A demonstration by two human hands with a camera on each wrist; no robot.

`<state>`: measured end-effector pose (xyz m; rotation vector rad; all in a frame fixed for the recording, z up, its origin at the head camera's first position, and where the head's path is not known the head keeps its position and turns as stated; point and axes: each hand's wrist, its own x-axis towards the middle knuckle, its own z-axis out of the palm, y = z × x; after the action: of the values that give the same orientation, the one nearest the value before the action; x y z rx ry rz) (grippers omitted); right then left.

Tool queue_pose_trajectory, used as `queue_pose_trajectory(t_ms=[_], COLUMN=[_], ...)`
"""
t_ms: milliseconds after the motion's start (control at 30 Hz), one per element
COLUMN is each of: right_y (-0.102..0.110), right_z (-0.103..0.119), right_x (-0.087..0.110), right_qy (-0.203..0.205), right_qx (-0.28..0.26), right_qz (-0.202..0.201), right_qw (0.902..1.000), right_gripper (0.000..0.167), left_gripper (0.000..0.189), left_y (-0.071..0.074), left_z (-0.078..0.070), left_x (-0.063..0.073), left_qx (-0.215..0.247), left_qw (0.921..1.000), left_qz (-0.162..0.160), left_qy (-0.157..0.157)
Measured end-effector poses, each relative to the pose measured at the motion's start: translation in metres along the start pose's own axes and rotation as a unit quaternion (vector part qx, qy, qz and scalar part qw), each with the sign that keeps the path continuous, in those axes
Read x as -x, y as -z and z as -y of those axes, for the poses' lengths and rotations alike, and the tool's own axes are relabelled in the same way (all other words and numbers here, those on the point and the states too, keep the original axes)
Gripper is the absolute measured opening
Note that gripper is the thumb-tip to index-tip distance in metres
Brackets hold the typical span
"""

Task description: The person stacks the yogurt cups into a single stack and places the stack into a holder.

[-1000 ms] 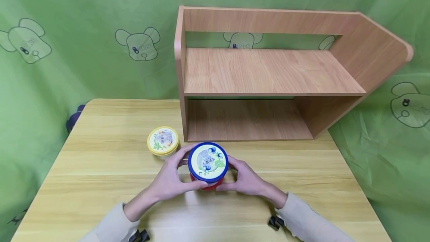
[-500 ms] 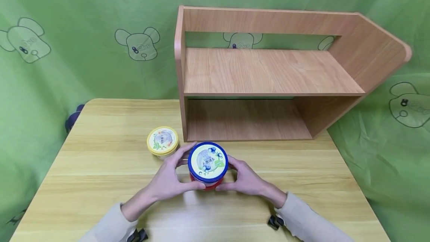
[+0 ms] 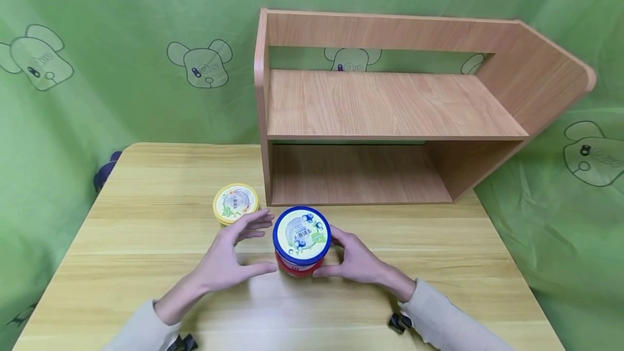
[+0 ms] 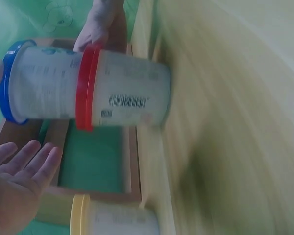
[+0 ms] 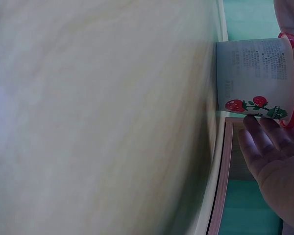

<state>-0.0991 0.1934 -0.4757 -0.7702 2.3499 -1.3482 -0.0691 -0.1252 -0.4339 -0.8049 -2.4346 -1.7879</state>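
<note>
A blue-lidded tub point(image 3: 302, 234) with blueberries on its lid stands upright on a red-lidded tub point(image 4: 132, 90), and both rest on the table point(image 3: 146, 264). My right hand point(image 3: 358, 259) holds the red-lidded tub, thumb at the near side and fingers at the far side. Strawberries are printed on that tub's wall in the right wrist view. Just left of the stack, my left hand point(image 3: 226, 259) has its fingers spread, apart from both tubs. A yellow-lidded tub point(image 3: 236, 203) stands beyond the left fingertips, its wall mostly hidden in the head view.
A two-level wooden shelf point(image 3: 395, 104) stands at the back right, its front edge close behind the stack. Green curtain point(image 3: 122, 69) with printed bear heads hangs behind and around the table. A dark purple object point(image 3: 106, 171) shows past the table's left edge.
My left hand has let go of the stacked tubs and drawn away to the left, passing partly in front of the yellow-lidded tub. My right hand and the stack stay put.
</note>
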Motion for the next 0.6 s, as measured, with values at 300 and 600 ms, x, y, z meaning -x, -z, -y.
queue_pose_trajectory(t_ms=[300, 600], right_y=[0.0, 0.001], right_z=[0.001, 0.0], right_x=[-0.001, 0.0], right_qy=[0.005, 0.004], right_qx=[0.0, 0.008], right_qz=[0.0, 0.001], right_qw=[1.0, 1.0], right_gripper=[0.091, 0.09], left_gripper=[0.088, 0.087], left_y=[0.03, 0.059], left_z=[0.004, 0.005], left_x=[0.006, 0.009], left_qx=[-0.018, -0.005], left_qw=[0.999, 0.9978], left_qz=[-0.03, -0.049], left_qy=[-0.027, -0.043])
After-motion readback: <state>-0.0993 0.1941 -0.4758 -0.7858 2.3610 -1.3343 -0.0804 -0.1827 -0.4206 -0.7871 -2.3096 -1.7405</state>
